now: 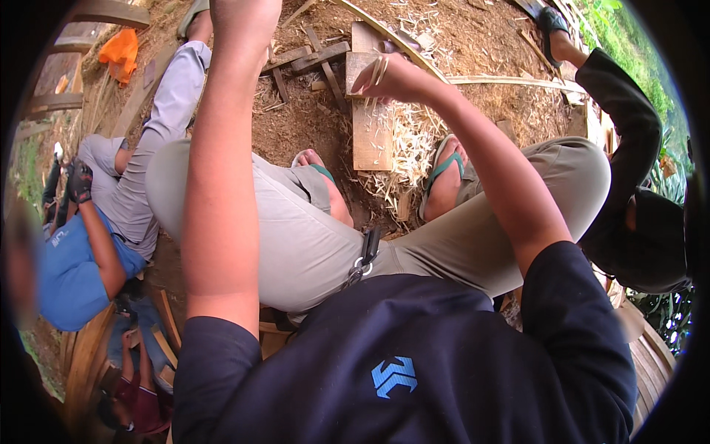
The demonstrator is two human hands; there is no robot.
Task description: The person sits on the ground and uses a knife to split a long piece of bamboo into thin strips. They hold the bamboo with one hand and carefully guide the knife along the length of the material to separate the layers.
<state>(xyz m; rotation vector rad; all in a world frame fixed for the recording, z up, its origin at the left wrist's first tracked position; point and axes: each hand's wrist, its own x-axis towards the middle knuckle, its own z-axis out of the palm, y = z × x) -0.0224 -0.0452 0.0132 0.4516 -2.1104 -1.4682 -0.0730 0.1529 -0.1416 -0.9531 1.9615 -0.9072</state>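
Observation:
My left hand (246, 16) reaches to the upper edge of the head view, where its fingers are cut off, so whatever it may hold is hidden. My right hand (403, 79) is over the upper part of a flat wooden board (372, 140), its fingers bent down and close together. Thin pale strips (379, 71) curve across those fingers; I cannot tell if they are shavings or bands. A wooden block (360, 65) lies beside the fingertips. Behind the right hand, a long thin slat (392, 37) slants down from the top edge.
Wood shavings (418, 137) lie around the board, between my sandalled feet. Crossed wooden pieces (319, 58) rest on the soil. Another slat (510, 80) stretches right. A person in blue (81, 274) sits left, one in dark clothes (629, 111) right. An orange cloth or bag (120, 55) lies upper left.

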